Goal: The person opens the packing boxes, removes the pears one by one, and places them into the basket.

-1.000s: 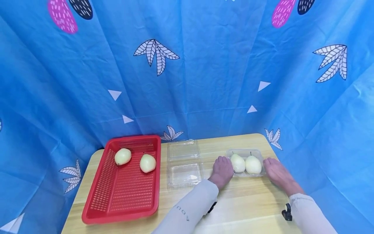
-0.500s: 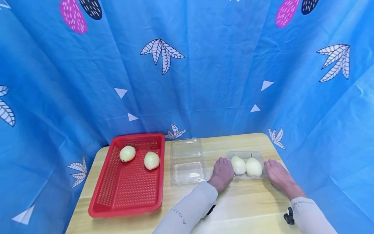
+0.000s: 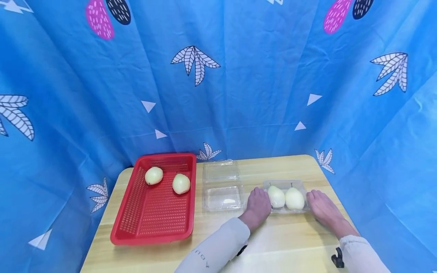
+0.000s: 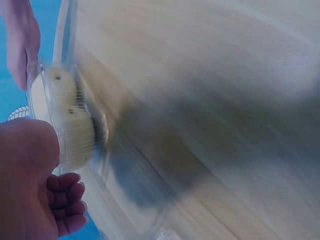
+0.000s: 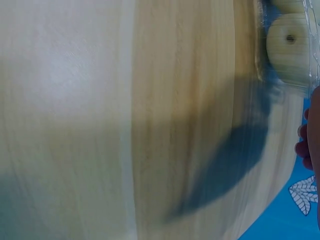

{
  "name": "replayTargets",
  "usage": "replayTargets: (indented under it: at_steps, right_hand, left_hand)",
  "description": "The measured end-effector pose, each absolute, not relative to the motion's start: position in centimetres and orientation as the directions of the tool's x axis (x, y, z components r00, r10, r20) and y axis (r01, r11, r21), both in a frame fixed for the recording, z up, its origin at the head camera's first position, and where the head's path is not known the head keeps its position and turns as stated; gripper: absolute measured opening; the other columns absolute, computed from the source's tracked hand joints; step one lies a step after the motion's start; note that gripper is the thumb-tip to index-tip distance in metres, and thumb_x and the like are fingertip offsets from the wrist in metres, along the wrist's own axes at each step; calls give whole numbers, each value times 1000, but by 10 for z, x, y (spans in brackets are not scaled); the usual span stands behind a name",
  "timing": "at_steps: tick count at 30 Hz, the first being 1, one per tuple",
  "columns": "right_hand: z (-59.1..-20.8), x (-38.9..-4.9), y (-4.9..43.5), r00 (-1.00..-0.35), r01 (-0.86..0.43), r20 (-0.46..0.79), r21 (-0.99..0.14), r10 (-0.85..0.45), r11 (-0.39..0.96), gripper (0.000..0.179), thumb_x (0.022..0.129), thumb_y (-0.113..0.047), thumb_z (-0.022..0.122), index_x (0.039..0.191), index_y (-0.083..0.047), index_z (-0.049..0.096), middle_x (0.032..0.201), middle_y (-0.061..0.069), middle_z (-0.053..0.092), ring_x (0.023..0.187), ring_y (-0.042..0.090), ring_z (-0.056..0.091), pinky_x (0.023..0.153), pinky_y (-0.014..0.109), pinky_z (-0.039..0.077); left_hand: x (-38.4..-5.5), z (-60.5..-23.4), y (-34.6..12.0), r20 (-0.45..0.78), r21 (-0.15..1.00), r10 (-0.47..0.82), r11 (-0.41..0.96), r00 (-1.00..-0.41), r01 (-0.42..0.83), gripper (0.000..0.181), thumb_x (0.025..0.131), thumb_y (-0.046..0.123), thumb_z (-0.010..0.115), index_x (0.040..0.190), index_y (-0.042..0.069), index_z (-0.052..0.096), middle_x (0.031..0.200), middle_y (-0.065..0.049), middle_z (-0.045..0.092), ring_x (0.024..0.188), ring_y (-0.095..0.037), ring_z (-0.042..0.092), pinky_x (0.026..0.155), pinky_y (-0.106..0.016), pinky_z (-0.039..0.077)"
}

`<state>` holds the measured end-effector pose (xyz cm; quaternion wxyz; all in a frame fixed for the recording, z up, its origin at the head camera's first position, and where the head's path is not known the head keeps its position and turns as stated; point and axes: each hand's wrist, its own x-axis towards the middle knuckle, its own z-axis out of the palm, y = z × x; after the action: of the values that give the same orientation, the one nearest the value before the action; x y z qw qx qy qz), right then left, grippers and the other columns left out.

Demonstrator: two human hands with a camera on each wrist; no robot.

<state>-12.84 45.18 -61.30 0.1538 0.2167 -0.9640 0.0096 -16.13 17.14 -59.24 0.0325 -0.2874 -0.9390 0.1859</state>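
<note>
Two pears (image 3: pixel 294 198) occupy the box (image 3: pixel 282 184) at four o'clock, apparently closed; left grip (image 3: pixel 258 204) and right grip (image 3: pixel 322 207), fingers curled, hold its ends. Remaining: two loose pears (image 3: pixel 181 184) in the basket (image 3: pixel 164 214), eight o'clock; spare box (image 3: pixel 223 198), six o'clock, unclosed.

At eight o'clock the person's left hand (image 4: pixel 27 180), fingers curled, held the near end of a clear plastic box (image 4: pixel 48 95); at ten, the right hand (image 4: pixel 23 52) touched its far end. Inside, two pale pears (image 4: pixel 80 137) sat side by side. Wood-grain tabletop (image 4: pixel 215 100) spread from noon to five.
</note>
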Motion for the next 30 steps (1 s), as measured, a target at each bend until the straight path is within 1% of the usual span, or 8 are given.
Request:
replayTargets:
  at_steps: [5,9,14,19,24,30]
  right_hand:
    - [-610,-121,445,-896,-379,252,-11,-365,925,11,99,-5,46,90,-10,48,78,-2,42,72,14,40,66,34,43]
    - [-609,-116,440,-921,-345,209,-47,-328,938,15,103,-7,43,90,-12,48,77,-3,42,72,13,39,66,32,42]
    - [-612,-113,436,-912,-360,226,-37,-343,932,10,100,-6,47,92,-11,50,79,-2,44,74,14,42,69,35,44]
    - [-614,-108,432,-908,-368,236,-49,-347,929,9,101,-7,47,93,-11,50,81,-2,45,76,15,44,71,38,46]
    - [-614,-107,425,-898,-384,245,-32,-365,923,7,99,-6,47,93,-10,49,81,0,45,77,17,45,73,39,47]
    - [-614,-101,418,-899,-386,238,-29,-369,922,8,100,-8,46,95,-9,52,83,0,47,77,17,46,73,39,48]
  left_hand:
    - [-154,-590,167,-59,-358,537,776,-842,520,28,109,29,36,104,16,60,92,4,53,86,-12,45,72,-21,42]
    - [-147,-588,165,-56,-363,526,781,-848,509,27,108,28,38,106,15,60,91,4,53,85,-12,44,68,-21,40]
    - [-138,-590,159,-57,-412,535,756,-843,508,24,108,28,40,105,14,60,90,3,54,83,-12,45,66,-21,41]
    - [-129,-589,154,-74,-457,548,724,-833,516,22,106,31,46,104,14,60,88,3,52,80,-12,44,63,-22,41]
    - [-123,-586,146,-50,-443,553,734,-832,515,22,105,31,49,103,14,62,86,3,53,79,-12,45,63,-22,42]
    - [-113,-588,138,-30,-465,579,713,-814,525,22,106,30,49,95,16,62,82,5,51,76,-12,46,64,-23,41]
